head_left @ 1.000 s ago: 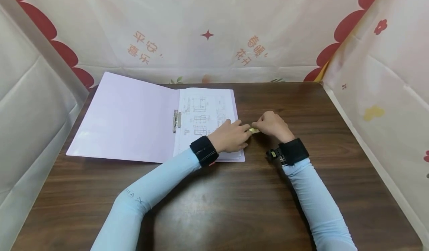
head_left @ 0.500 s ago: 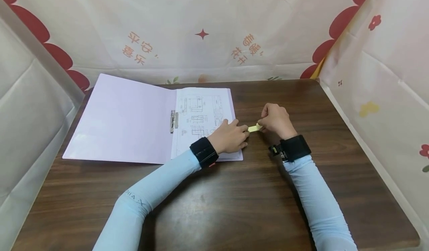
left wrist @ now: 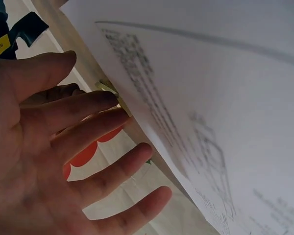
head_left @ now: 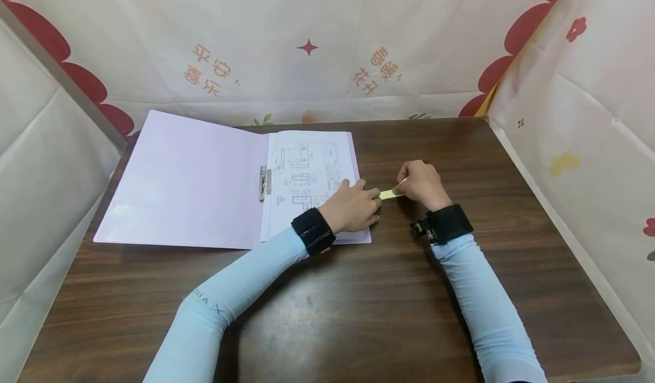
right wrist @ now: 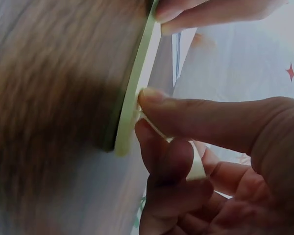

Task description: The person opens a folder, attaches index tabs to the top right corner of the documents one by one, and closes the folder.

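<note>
A narrow pale yellow pad of sticky notes [head_left: 387,195] lies just off the right edge of the open folder. My left hand [head_left: 355,207] reaches across the folder's page, its fingertips on the pad's left end; the left wrist view has those fingers extended. At the pad's other end my right hand [head_left: 421,183] pinches a yellow sticky note [right wrist: 198,165] between thumb and index finger. In the right wrist view this note curls behind the fingers, and the thumb tip sits right at the pad [right wrist: 130,103].
The lilac folder [head_left: 191,184] lies open with a metal clip [head_left: 263,183] at its spine and printed drawing sheets [head_left: 286,218] on its right side. A brown wooden table [head_left: 317,315] carries it all. Patterned white cloth [head_left: 256,8] hangs behind and at both sides.
My right hand has moved a little right and away from my left hand, so more of the yellow pad shows. The left hand keeps its place at the pad.
</note>
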The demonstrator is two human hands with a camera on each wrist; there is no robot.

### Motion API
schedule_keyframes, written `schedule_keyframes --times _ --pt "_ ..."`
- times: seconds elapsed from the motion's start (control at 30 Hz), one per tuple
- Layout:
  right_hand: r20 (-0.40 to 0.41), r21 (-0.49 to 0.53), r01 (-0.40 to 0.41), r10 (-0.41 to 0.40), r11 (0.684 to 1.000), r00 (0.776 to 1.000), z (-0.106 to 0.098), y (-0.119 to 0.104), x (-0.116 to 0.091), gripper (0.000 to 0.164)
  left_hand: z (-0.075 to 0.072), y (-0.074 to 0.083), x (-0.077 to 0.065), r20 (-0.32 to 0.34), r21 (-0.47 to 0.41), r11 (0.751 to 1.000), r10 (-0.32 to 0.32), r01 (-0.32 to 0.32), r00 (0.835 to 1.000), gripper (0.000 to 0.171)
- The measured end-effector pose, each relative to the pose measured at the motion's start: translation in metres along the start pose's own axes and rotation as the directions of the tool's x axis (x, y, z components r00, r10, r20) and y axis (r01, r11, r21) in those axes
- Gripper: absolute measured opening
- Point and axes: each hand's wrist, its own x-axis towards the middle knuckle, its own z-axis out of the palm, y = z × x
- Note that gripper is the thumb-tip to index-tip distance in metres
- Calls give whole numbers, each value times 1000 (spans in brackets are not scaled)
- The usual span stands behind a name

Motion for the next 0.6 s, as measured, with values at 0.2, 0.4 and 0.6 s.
schedule_keyframes --times 0.2,0.4,0.6 --pt "31 -4 -14 15 1000 999 -4 6 5 16 -1 0 0 13 0 1000 -8 8 1000 44" --pt "86 26 -52 49 998 995 -11 12 8 20 -2 0 0 26 -26 1000 -18 18 1000 43" --pt "73 22 -70 69 997 995 -22 32 8 19 -2 1 -1 35 -33 999 -17 19 999 45"
